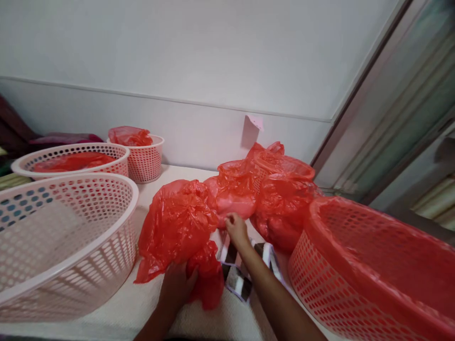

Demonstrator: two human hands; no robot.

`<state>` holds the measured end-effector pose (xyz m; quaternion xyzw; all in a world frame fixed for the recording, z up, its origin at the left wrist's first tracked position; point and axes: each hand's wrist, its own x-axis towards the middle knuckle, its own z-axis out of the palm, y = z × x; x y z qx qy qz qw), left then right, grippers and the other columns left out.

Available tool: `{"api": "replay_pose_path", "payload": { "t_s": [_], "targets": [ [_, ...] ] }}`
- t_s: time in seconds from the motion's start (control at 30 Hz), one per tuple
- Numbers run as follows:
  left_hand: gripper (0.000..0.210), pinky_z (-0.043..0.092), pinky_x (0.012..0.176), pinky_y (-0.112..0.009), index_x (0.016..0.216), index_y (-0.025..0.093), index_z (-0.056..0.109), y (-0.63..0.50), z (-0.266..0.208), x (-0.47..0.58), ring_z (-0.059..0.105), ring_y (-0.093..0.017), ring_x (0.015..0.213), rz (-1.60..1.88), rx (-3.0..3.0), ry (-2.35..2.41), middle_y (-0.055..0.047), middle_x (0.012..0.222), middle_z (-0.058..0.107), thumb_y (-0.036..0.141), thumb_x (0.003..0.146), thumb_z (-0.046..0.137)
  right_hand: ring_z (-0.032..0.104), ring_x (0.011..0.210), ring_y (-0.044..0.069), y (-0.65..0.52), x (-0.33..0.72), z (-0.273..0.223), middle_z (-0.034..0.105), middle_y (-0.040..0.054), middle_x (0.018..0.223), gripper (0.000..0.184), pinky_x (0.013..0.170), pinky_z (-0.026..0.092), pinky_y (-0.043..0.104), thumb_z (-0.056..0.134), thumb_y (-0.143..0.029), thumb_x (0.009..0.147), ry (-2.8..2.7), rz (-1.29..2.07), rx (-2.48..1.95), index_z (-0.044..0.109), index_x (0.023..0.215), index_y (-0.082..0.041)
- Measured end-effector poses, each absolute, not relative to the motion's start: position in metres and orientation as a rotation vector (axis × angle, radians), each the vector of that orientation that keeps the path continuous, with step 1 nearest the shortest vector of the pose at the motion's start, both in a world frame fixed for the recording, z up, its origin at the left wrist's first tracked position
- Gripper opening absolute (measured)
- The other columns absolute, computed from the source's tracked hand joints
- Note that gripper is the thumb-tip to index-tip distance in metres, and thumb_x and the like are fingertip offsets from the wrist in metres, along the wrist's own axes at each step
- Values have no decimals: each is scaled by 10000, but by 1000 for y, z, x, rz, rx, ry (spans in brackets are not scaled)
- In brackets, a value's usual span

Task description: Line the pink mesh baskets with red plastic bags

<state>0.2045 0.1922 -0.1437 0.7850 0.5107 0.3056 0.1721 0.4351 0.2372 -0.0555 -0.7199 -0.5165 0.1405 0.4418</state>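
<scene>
A crumpled, translucent red plastic bag [174, 218] lies in the middle of the white-covered surface, its loose end hanging toward me. My left hand [177, 283] is closed on the near side of this bag, thumb and fingers at its gathered part. Just right of the bag, my right hand [236, 228] has its fingers curled together in a pinch; what is in them, if anything, I cannot make out. Behind it sits another red bag with something pink inside [234, 203]. Under my right forearm lies a checked brown, grey and white cloth [236, 279] with purple edging.
Pale pink perforated baskets [133, 208] stand at left, with a smaller basket [145, 166] behind holding red plastic. A large basket lined with red plastic [320, 265] is at right. More red bags [284, 203] lie behind it. A pink paper [256, 123] sticks to the wall.
</scene>
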Motion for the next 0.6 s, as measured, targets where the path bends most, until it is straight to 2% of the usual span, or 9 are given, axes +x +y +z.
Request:
{"api": "replay_pose_path", "payload": {
  "t_s": [0.1,0.2,0.3,0.47,0.53,0.6],
  "targets": [
    [427,488,934,-494,1180,96,620,191,-144,204,642,-311,1022,890,2169,1450,-168,1090,693,339,843,521,588,1085,319,257,468,-18,641,186,1139,352,993,429,471,520,-291,815,-1124,122,-1871,621,1111,-130],
    [386,498,905,-470,1136,119,627,189,-141,204,645,-292,991,920,2109,1442,-141,1058,692,327,823,538,475,1278,356,280,489,14,527,239,1341,591,1065,363,491,584,-342,808,-1027,7,-1913,484,1335,-93],
    [321,515,837,-430,1074,144,634,187,-135,205,650,-261,898,942,2053,1428,-99,970,696,328,829,538,444,1323,379,307,501,33,475,271,1407,768,1070,362,505,665,-392,777,-957,-4,-1954,383,1423,-86],
    [298,507,733,-349,1038,165,625,185,-131,206,634,-226,826,960,1994,1396,-65,888,674,383,851,546,474,1332,347,362,499,35,459,269,1445,948,1078,392,423,719,-503,741,-1017,85,-1961,296,1468,-67],
    [298,492,694,-345,986,168,622,185,-134,206,619,-224,783,965,1978,1410,-60,833,648,421,849,547,497,1316,336,382,491,28,475,261,1439,997,1065,409,409,730,-537,731,-1094,119,-1949,269,1481,-69],
    [299,476,671,-350,946,175,619,185,-137,206,606,-226,752,959,1976,1422,-55,796,630,447,841,556,556,1248,342,398,482,18,545,257,1369,1023,1018,449,420,773,-551,691,-1179,149,-1947,308,1464,-68]
  ]
}}
